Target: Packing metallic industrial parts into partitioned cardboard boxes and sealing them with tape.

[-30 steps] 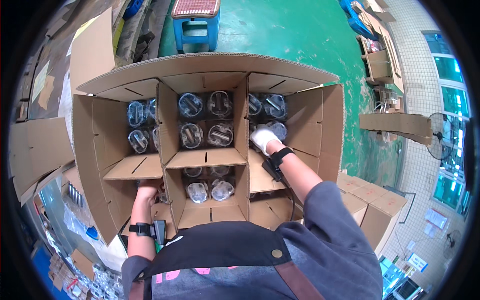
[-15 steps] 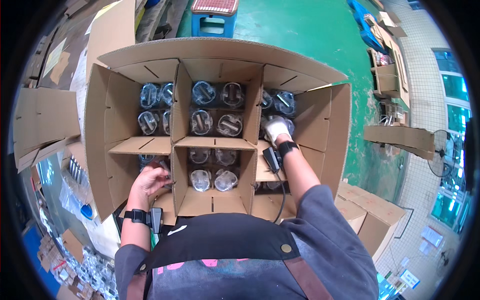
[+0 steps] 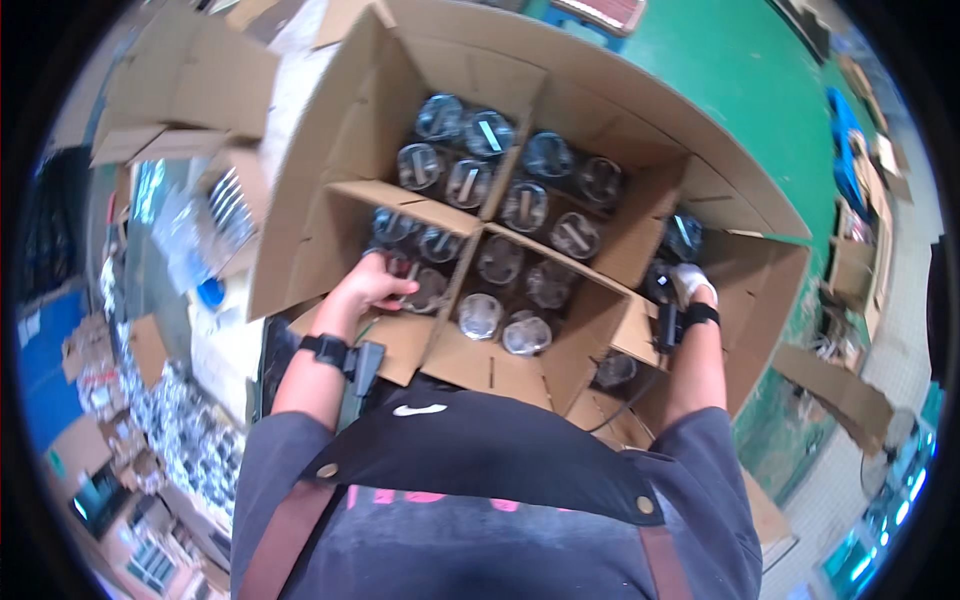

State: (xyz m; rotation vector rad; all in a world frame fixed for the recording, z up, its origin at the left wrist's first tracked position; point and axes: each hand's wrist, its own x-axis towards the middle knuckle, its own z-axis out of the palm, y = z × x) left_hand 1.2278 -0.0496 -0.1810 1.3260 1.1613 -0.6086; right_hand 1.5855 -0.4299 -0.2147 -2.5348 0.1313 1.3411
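A large open cardboard box (image 3: 285, 235) holds pistons in clear plastic, standing in compartments made by cardboard dividers (image 3: 410, 208). My bare left hand (image 3: 368, 286) reaches into the near left compartment, fingers bent among the pistons there. Its thumb lies close to a wrapped piston (image 3: 428, 292); what the fingertips grip is hidden. My right hand (image 3: 692, 284), in a white glove, is down in the right-hand compartment, just nearer than a wrapped piston (image 3: 683, 236). Its fingertips are out of sight. Further pistons (image 3: 481, 317) fill the near middle compartment.
Black devices are strapped to both wrists, with a cable (image 3: 630, 402) from the right one. Loose cardboard (image 3: 185, 85) and a plastic-wrapped bundle of metal parts (image 3: 232, 205) are on the left. A blue stool (image 3: 590, 28) stands beyond the box on the green floor (image 3: 715, 75).
The view has turned, so the box appears tilted and further right. My left hand is still in the near left compartment, its thumb now further out. The gloved hand remains in the right side.
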